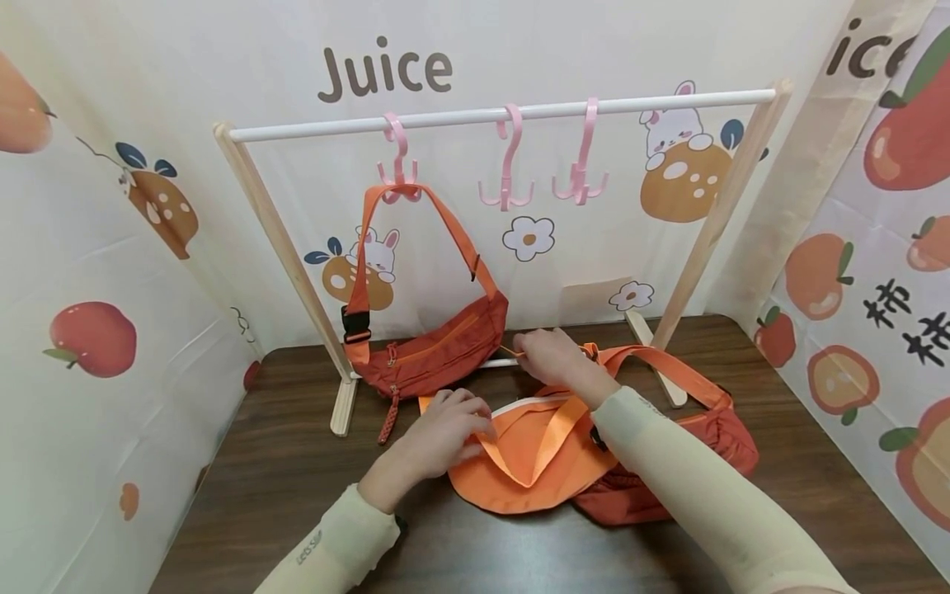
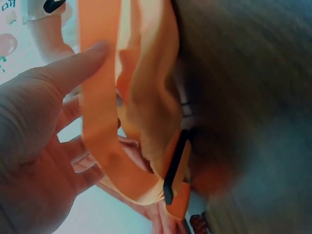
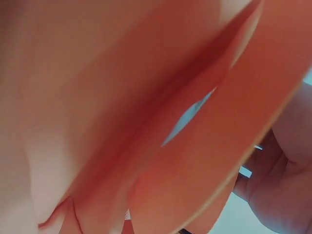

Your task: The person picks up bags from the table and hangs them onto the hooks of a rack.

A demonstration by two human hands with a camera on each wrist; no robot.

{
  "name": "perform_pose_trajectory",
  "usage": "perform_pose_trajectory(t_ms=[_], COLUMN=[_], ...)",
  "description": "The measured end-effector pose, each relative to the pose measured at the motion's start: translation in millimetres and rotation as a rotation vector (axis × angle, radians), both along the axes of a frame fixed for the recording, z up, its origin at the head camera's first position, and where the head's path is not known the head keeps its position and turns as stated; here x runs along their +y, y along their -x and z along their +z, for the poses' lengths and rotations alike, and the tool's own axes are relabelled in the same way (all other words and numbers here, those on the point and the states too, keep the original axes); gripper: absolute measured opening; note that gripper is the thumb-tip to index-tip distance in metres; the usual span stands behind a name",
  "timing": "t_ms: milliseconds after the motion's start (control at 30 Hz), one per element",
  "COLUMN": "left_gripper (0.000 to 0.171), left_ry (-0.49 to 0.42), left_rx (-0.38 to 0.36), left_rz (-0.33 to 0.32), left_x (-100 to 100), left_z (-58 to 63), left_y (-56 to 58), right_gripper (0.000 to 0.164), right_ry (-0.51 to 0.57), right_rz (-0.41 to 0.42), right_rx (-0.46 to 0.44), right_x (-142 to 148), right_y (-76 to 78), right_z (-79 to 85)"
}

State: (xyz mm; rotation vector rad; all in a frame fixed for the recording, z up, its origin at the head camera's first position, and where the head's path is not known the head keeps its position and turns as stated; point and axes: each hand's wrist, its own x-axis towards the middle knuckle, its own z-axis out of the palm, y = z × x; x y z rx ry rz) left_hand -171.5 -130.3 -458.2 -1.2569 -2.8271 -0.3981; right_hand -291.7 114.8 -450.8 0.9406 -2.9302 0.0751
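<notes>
A bright orange waist bag [image 1: 512,470] lies on the table between the hands, its light orange strap [image 1: 552,441] looped over the front. My left hand [image 1: 449,433] is at the bag's left side. In the left wrist view its thumb lies on the strap [image 2: 100,112] and its fingers reach behind, holding it loosely. My right hand [image 1: 552,356] is behind the bag near the lower rail, fingers curled on a thin orange piece of its strap; the fingertips are hidden. In the right wrist view the orange fabric [image 3: 97,122] covers most of that hand's grip.
A rust-red waist bag [image 1: 445,351] hangs by its strap from a pink hook [image 1: 399,157] on a rack's white rail [image 1: 312,128]. Two more pink hooks [image 1: 507,161] hang there. Another rust-red bag [image 1: 731,437] lies partly under my right forearm. Wooden posts [image 1: 275,239] flank the rack.
</notes>
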Motion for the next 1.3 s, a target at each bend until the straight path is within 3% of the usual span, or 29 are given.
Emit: perform_pose_trajectory(t_ms=[167, 333, 633, 767, 867, 1033, 1300], left_gripper=[0.004, 0.002, 0.01, 0.013, 0.015, 0.018, 0.019], left_ry=[-0.102, -0.162, -0.154, -0.17, -0.18, -0.188, -0.206], left_rx=[0.062, 0.083, 0.044, -0.015, -0.062, -0.062, -0.033], left_rz=[0.027, 0.125, 0.303, 0.366, 0.409, 0.447, 0.477], left_x=[2.8, 4.5, 11.8, 16.9, 20.4, 25.3, 30.4], left_z=[-5.2, -6.4, -13.7, -16.4, -16.1, -17.3, -21.6], left_y=[6.0, 14.5, 31.7, 38.6, 42.4, 47.0, 51.9], right_gripper=[0.017, 0.015, 0.018, 0.021, 0.02, 0.014, 0.055], right_ry=[0.009, 0.025, 0.151, 0.221, 0.271, 0.28, 0.181], right_rz=[0.024, 0.036, 0.094, 0.153, 0.189, 0.198, 0.134], right_rx=[-0.029, -0.073, -0.201, -0.231, -0.244, -0.251, -0.194], right_x=[4.4, 10.1, 23.7, 29.3, 30.7, 28.5, 23.5], right_y=[-9.0, -20.1, -40.9, -49.6, -56.2, -66.1, -75.6], right_z=[6.8, 15.3, 22.0, 22.1, 22.0, 17.4, 9.7])
